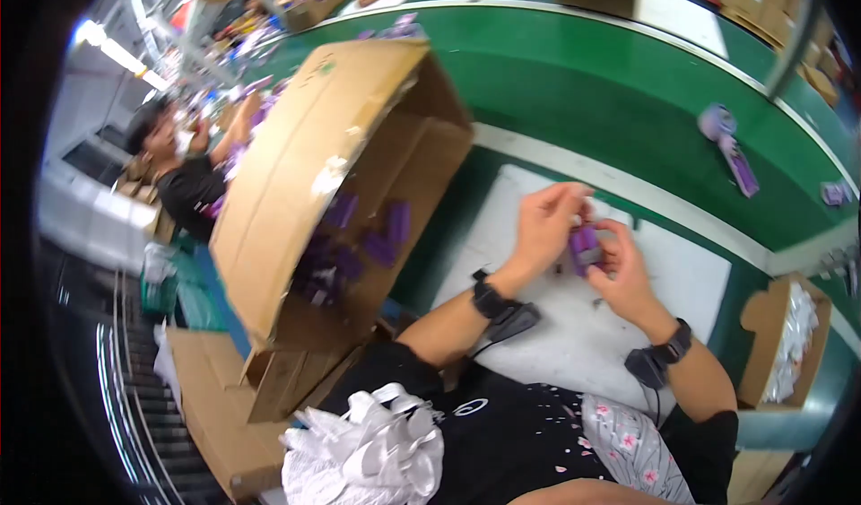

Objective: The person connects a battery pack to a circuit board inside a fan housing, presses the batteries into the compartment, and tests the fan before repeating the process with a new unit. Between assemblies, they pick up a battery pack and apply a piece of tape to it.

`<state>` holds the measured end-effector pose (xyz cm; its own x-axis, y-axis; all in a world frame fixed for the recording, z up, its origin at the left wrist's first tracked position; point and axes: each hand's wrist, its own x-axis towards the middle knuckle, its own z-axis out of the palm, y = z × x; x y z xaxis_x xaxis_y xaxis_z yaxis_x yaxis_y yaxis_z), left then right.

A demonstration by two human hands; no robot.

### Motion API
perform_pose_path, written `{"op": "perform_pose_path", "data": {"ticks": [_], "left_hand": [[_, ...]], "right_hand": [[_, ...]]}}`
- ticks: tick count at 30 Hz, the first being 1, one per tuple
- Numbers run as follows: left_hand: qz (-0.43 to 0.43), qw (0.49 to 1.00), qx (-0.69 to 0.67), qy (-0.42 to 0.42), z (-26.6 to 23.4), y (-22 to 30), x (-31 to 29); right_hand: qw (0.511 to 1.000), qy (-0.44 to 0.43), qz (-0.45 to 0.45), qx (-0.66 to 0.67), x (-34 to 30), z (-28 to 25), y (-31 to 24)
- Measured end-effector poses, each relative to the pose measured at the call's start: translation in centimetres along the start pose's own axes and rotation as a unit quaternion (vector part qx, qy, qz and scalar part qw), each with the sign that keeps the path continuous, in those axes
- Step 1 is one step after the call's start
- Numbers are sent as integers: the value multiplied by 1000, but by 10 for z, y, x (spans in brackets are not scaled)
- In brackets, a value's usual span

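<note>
Above a white board [502,236], my two hands meet around a small purple piece [585,247] with a greyish band, its exact kind unclear. My right hand [625,276] grips it from the right, thumb and fingers closed on its side. At its upper end the fingers of my left hand [547,229] are pinched together, and partly cover it. To the left a big cardboard box [305,164] lies tilted with its opening toward me; several purple pieces [381,240] of similar colour lie inside.
On the green conveyor belt [574,74] lie a purple piece with a round lilac end [731,146] and a smaller lilac one [835,193]. A small carton [785,343] with clear bags stands right. Crumpled white paper [368,451] is nearest me. A co-worker [184,169] works at left.
</note>
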<state>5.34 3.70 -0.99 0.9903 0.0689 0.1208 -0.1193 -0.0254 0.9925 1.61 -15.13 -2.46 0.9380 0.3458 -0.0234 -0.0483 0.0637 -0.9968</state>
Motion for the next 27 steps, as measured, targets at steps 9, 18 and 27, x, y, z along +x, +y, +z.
{"op": "perform_pose_path", "data": {"ticks": [9,18,27], "left_hand": [[-27,998,-49,-6,-4,-1,-4],[-39,997,-62,-7,-7,7,-6],[-63,995,-71,-4,-8,7,-5]], "right_hand": [[997,-69,-34,-24,17,35,10],[998,-49,5,-45,10,27,5],[998,-38,5,-47,10,29,7]]}}
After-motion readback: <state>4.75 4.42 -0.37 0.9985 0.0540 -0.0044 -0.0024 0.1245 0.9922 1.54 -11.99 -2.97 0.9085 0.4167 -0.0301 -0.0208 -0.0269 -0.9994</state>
